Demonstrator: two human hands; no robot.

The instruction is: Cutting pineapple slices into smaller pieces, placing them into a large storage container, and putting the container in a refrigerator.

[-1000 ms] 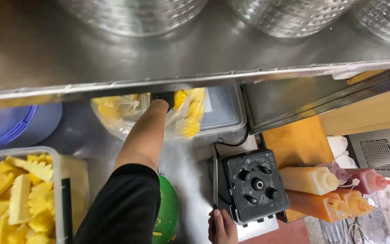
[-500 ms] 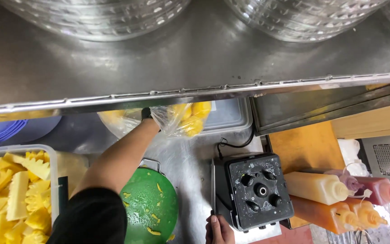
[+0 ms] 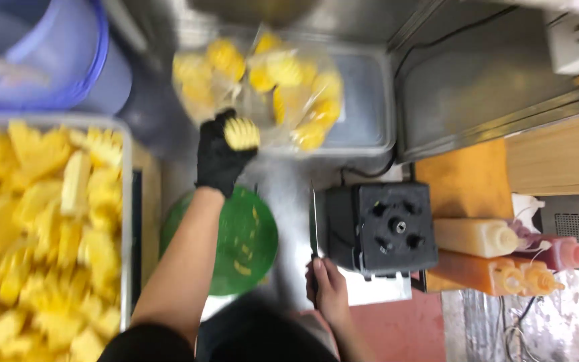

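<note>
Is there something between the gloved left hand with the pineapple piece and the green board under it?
Nothing visible. The left hand holds the pineapple piece just in front of the plastic bag, and the green board lies below it with only small yellow scraps on it.

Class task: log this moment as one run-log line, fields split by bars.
left hand: gloved, grips peeled pineapple | above: bag of pineapples | right hand: holds knife beside blender base | below: green board

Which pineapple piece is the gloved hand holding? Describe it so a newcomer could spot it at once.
Start at the clear plastic bag of peeled pineapples at the top centre, behind the round green board. Just below the bag's left half, the left hand in a black glove grips one pineapple piece. It is the only yellow ridged piece outside the bag and out of the tray on the left, held up in the air.
</note>
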